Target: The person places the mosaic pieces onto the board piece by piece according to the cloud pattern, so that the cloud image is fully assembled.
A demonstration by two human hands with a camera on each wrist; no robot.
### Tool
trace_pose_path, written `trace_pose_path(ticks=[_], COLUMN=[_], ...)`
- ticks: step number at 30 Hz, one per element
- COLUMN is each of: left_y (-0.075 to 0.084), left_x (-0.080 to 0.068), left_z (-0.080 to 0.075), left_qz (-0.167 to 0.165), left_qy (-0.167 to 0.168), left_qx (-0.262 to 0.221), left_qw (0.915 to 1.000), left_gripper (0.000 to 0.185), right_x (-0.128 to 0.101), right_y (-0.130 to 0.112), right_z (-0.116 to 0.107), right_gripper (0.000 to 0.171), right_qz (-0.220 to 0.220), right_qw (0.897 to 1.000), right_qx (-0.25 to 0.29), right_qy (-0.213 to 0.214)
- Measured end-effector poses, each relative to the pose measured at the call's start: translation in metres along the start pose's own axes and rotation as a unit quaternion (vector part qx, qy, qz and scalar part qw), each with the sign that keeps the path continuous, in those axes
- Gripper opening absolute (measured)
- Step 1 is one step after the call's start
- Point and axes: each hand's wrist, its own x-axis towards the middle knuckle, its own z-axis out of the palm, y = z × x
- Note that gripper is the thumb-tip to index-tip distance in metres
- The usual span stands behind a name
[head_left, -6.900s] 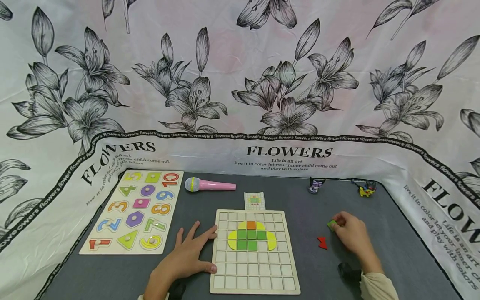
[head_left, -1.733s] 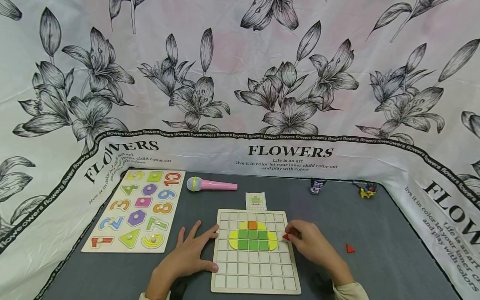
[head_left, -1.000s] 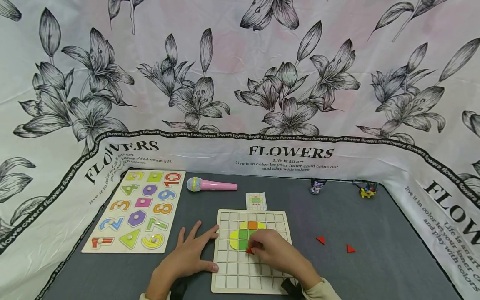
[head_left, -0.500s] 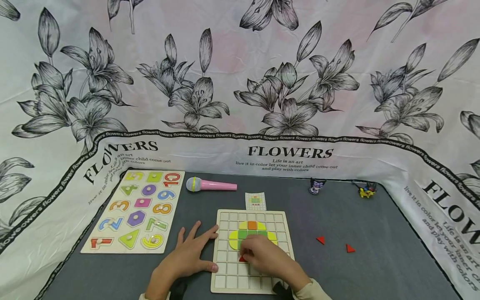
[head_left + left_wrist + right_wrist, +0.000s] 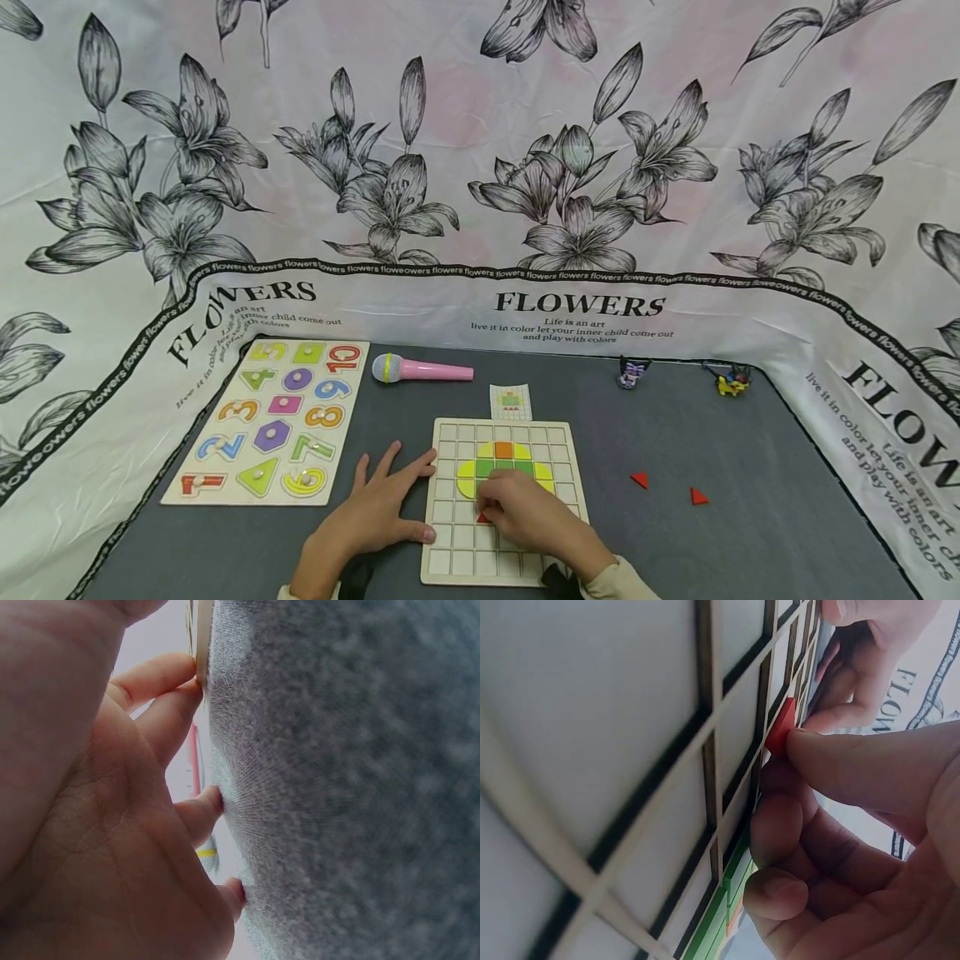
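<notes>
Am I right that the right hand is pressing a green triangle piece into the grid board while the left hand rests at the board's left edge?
Not quite: the piece is red, not green. The right wrist view shows the right hand pinching a red piece against the grid board; the head view agrees. The left hand does rest at the board's left edge.

Three red triangles (image 5: 639,480), two boards (image 5: 555,433)

A white cloth (image 5: 480,167) printed with large black-and-grey lilies hangs as the backdrop and wraps round both sides. A black band of small lettering runs across it, with "FLOWERS" printed 3 times below. A dark grey felt table (image 5: 675,433) fills the foreground under even, soft light.
</notes>
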Motion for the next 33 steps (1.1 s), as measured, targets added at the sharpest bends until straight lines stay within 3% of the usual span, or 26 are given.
trace_pose_path(ticks=[7, 14, 23, 33], left_y=[0.000, -0.002, -0.004, -0.004], left_x=[0.001, 0.001, 0.001, 0.000], left_z=[0.000, 0.000, 0.002, 0.003], left_qz=[0.004, 0.004, -0.001, -0.004], left_qy=[-0.001, -0.002, -0.005, -0.008], left_qx=[0.001, 0.003, 0.004, 0.003], left_qw=[1.0000, 1.0000, 1.0000, 1.0000], left_gripper=[0.111, 0.110, 0.108, 0.110], right_x=[-0.001, 0.000, -0.006, -0.028], right_y=[-0.003, -0.005, -0.008, 0.003], right_z=[-0.002, 0.000, 0.000, -0.021], right_gripper=[0.023, 0.023, 0.020, 0.016], right_qz=[0.031, 0.021, 0.044, 0.062], right_qw=[0.999, 1.000, 0.999, 0.997], right_qx=[-0.011, -0.012, -0.010, 0.028], right_qy=[-0.004, -0.006, -0.010, 0.046])
